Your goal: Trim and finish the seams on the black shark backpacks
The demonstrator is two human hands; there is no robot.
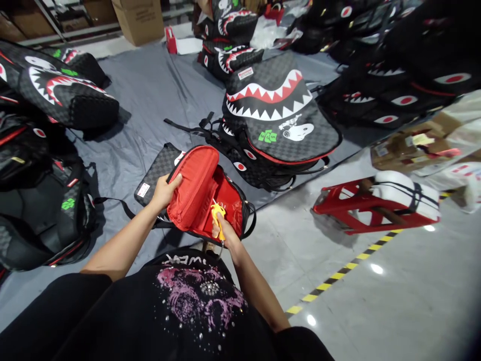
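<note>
The left hand (164, 193) in the head view grips the edge of a red-lined flap (197, 183), thumb on the lining, and holds it raised from an open backpack (236, 213). The right hand (226, 231) is closed around a yellow hand tool (217, 213), its pale tip pointing up and away from the person, over the bag's red interior. Whether the tip touches the lining is unclear. The backpack lies just in front of the person's black shirt (124, 318), at the near edge of a grey cloth (139, 95); its checkered outer panel, with a small white label, shows to the left of the flap.

Just beyond it lies a larger checkered backpack (259, 135) with a printed shark mouth, on top of other dark bags. More backpacks (71, 95) are piled at the left, and black ones (409, 100) with red-and-white eyes at the right. On the pale floor (361, 281) to the right, a red frame (338, 208) carries a strapped white pad (398, 188), near yellow-and-black striped tape (338, 273).
</note>
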